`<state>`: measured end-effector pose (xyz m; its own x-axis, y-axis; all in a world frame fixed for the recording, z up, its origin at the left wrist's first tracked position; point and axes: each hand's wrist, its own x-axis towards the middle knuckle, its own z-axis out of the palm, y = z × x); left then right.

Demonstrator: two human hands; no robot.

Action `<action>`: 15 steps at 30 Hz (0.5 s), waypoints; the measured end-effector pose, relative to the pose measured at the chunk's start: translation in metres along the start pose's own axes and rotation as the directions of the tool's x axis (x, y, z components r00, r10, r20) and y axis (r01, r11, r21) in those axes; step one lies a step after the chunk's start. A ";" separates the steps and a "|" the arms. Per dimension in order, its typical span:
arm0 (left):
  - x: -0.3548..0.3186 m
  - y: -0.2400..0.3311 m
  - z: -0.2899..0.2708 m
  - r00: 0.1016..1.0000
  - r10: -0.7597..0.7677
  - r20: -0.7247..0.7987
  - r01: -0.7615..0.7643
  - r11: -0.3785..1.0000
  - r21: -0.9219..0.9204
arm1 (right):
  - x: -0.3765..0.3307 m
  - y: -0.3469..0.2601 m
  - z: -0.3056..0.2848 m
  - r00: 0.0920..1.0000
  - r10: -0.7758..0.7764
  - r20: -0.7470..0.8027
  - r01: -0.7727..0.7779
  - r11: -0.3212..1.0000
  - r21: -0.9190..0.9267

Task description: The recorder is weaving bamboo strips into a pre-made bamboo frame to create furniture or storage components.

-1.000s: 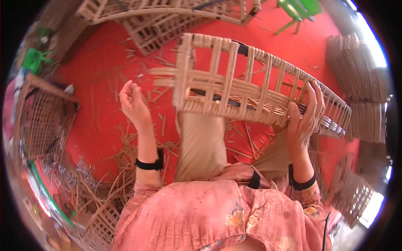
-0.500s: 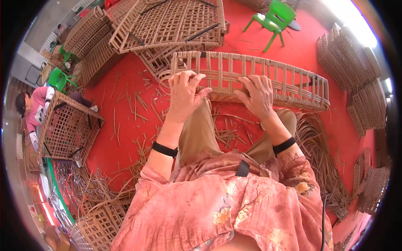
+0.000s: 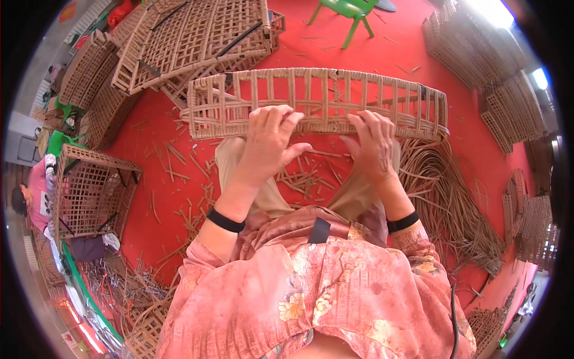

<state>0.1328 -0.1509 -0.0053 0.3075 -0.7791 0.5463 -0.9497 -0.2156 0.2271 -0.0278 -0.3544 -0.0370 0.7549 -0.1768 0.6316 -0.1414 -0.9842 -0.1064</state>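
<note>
Across my knees lies a long wicker frame (image 3: 317,127), with upright ribs between wrapped rims and flat strands woven through its lower part. My left hand (image 3: 270,140) is at the lower strands left of the middle, its fingers bent over them and its thumb sticking out. My right hand (image 3: 373,139) curls its fingers over the same strands further right, thumb toward the left hand. The fingertips are partly hidden behind the weave. Each wrist wears a black band.
A bundle of long brown strips (image 3: 442,197) lies at my right. Cut pieces (image 3: 302,178) litter the red floor between my legs. Woven panels (image 3: 203,36) are piled ahead left, near a green chair (image 3: 347,9). A person in pink (image 3: 39,194) sits at the left behind a basket (image 3: 95,191).
The wicker frame has shifted left in view and now lies more level. Both hands stay at its strands, the left now further right along the frame. The whole view has turned somewhat.
</note>
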 end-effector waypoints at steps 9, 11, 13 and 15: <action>0.024 0.027 0.031 1.000 0.013 0.013 -0.013 1.000 -0.002 | -0.009 0.043 -0.026 0.990 0.115 0.083 -0.114 0.993 -0.012; 0.029 0.038 0.022 1.000 -0.014 0.019 0.013 0.998 0.056 | -0.013 0.041 -0.025 0.995 0.095 0.003 -0.095 0.995 -0.004; 0.032 0.050 0.021 0.999 0.026 0.028 -0.026 0.999 0.019 | -0.025 0.048 -0.021 0.997 0.060 -0.049 -0.058 0.997 0.043; 0.037 0.055 0.026 0.996 0.077 0.048 -0.076 0.997 -0.017 | -0.032 0.054 -0.033 0.991 0.112 -0.071 -0.112 0.994 0.017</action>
<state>0.0899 -0.2070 0.0060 0.2306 -0.8205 0.5231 -0.9692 -0.1460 0.1984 -0.0803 -0.4018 -0.0379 0.6865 -0.2852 0.6689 -0.2137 -0.9584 -0.1893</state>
